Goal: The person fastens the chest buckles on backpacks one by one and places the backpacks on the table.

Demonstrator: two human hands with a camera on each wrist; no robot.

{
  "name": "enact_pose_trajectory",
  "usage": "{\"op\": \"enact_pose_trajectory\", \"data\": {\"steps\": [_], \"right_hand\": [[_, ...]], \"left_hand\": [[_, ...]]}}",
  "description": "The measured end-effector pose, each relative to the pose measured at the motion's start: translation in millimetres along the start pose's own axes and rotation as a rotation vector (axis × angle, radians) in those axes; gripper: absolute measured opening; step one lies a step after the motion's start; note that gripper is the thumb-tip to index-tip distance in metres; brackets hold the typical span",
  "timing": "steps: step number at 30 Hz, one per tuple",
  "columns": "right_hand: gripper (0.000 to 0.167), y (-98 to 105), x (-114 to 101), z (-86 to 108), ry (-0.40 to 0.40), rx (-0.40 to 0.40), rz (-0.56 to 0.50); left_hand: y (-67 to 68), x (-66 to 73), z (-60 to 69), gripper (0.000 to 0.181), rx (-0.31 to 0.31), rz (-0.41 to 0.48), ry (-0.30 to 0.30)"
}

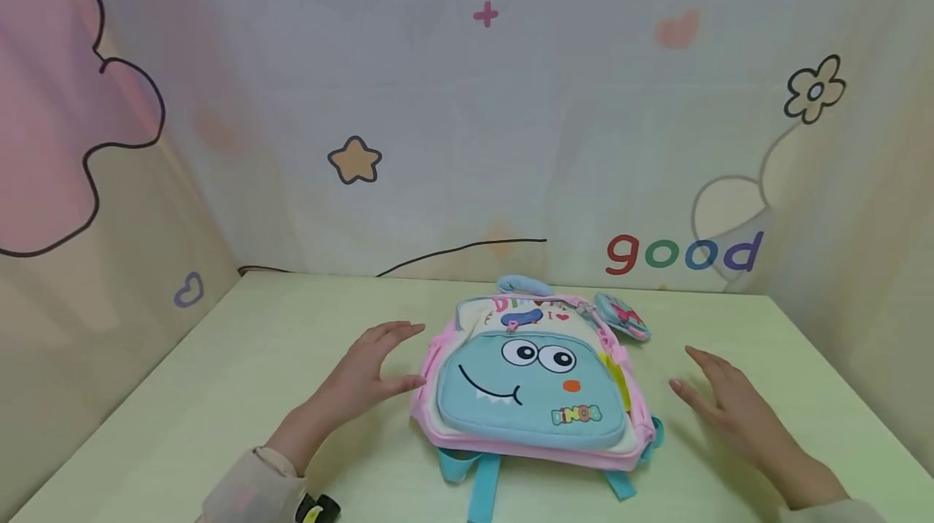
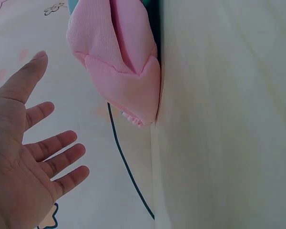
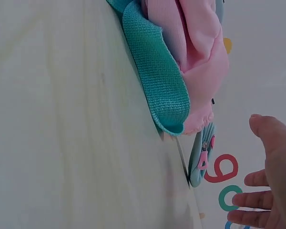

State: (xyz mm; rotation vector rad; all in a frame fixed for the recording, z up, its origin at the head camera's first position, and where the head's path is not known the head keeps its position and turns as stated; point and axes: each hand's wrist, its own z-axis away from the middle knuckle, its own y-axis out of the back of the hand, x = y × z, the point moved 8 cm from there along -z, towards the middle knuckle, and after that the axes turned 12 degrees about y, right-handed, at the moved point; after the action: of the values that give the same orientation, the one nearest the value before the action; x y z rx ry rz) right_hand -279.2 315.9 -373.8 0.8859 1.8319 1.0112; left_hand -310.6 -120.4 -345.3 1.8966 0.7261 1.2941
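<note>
Before a cartoon-printed backdrop (image 1: 438, 85), a person's left hand (image 1: 362, 381) and right hand (image 1: 735, 412), fingers loose and grasping nothing, flank a "Dinos" backpack (image 1: 533, 393) lying on the tabletop (image 1: 255, 345), likely laid face-up for stability. Its back panel is hidden; whether the small pouch (image 1: 620, 317) beside it is attached is unclear.

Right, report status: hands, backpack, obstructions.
Left fingers spread, holding nothing; right fingers also holding nothing. Backpack lying front-up between them. Small zippered pouch beside its top right; nothing apparent blocking either hand.
</note>
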Motion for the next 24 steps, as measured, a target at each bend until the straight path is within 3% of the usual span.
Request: {"op": "enact_pose_trajectory", "data": {"steps": [13, 24], "right_hand": [[0.058, -1, -35, -13.3, -0.009, -0.018, -0.174], [0.06, -8, -61, -19.7, -0.024, -0.053, -0.232]], "left_hand": [[-12.5, 2.0, -5.1, 0.079, -0.148, 0.146, 0.072], [-24.5, -4.2, -11.0, 0.071, -0.224, 0.193, 0.062]]}}
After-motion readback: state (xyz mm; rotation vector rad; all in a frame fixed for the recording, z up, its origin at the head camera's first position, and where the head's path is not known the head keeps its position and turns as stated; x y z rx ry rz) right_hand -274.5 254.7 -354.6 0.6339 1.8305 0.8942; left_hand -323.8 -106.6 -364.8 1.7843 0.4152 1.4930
